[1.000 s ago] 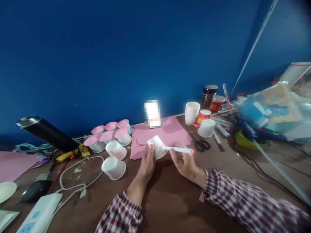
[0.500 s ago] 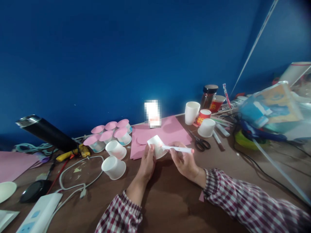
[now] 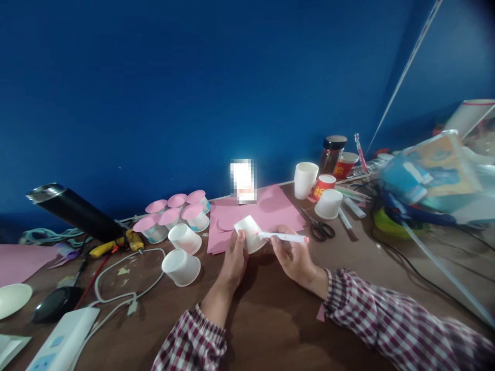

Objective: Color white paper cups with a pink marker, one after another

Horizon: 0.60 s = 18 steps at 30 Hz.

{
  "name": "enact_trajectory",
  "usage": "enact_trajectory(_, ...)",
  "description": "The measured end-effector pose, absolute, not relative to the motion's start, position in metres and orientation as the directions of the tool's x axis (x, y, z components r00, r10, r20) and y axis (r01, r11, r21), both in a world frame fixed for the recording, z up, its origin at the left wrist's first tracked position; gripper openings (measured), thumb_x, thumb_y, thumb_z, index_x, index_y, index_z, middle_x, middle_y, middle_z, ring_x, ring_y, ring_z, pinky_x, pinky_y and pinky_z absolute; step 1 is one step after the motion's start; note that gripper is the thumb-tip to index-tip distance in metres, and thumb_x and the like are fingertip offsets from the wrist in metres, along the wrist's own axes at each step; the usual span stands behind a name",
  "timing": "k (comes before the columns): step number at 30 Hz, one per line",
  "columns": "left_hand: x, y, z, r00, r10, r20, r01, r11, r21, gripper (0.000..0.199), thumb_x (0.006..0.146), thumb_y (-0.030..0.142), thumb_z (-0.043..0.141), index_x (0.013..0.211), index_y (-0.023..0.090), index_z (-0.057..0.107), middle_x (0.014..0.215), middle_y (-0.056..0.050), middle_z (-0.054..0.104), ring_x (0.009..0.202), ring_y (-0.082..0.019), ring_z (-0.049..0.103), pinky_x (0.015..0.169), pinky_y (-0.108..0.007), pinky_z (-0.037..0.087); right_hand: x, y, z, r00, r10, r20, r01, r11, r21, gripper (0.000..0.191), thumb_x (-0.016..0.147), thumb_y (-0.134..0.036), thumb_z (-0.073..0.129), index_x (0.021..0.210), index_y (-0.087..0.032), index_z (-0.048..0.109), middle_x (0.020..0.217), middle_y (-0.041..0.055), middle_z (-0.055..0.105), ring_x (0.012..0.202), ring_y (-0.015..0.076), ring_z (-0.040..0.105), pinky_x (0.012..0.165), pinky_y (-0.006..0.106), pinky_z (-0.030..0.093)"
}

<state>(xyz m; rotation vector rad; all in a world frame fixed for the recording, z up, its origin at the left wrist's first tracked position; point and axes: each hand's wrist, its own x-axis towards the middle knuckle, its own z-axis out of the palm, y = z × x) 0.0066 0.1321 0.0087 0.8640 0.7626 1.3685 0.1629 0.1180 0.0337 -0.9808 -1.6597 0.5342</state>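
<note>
The left fingers (image 3: 240,240) hold a tilted cup (image 3: 250,239) near the paper (image 3: 276,206). Just to its right, the right fingers (image 3: 277,248) grip a pen (image 3: 288,237) crosswise, tip pointing left at the cup's side; contact is unclear.

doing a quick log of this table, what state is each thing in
Held cup, tilted in the left hand, faint reddish marks
Marker, in the right hand, tip end at the cup
Scissors, lying down, blades too blurred to judge
White cup by the scissors, upside down
Tall white cup, upright
Jar, lid on
Pink sheets, lying flat
</note>
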Motion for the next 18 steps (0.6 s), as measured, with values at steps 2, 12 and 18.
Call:
enact_trajectory(2,0.0068,0.132,0.0089,0.069,0.997,0.029,-0.501,0.01,0.866,0.035,0.091,0.049,0.062,0.105,0.017,0.065,0.108,-0.01,0.074,0.107,-0.026,0.067,0.096,-0.04,0.052,0.1629,0.118,0.0339,-0.074,0.818,0.571,0.34,0.559,-0.757,0.013,0.099,-0.029,0.048,0.095,-0.022,0.058,0.075,0.0038,0.065,0.059,0.0175,0.063,0.053,0.028,0.052)
enact_trajectory(12,0.0067,0.1318,0.0095,0.078,0.997,0.022,-0.511,0.021,0.859,0.037,0.09,0.051,0.063,0.104,0.017,0.066,0.107,-0.01,0.074,0.108,-0.027,0.068,0.098,-0.04,0.051,0.1629,0.118,0.032,-0.057,0.812,0.581,0.344,0.562,-0.752,0.015,0.099,-0.029,0.049,0.093,-0.02,0.06,0.075,0.0047,0.066,0.062,0.0181,0.065,0.054,0.028,0.054)
enact_trajectory(18,0.007,0.1324,0.0078,0.093,0.994,0.056,-0.515,0.0,0.857,0.033,0.093,0.048,0.059,0.105,0.017,0.065,0.108,-0.009,0.073,0.109,-0.026,0.067,0.098,-0.04,0.051,0.1623,0.116,0.037,-0.062,0.814,0.577,0.323,0.564,-0.76,0.018,0.099,-0.034,0.051,0.094,-0.022,0.064,0.072,0.0055,0.066,0.057,0.0189,0.062,0.054,0.031,0.056)
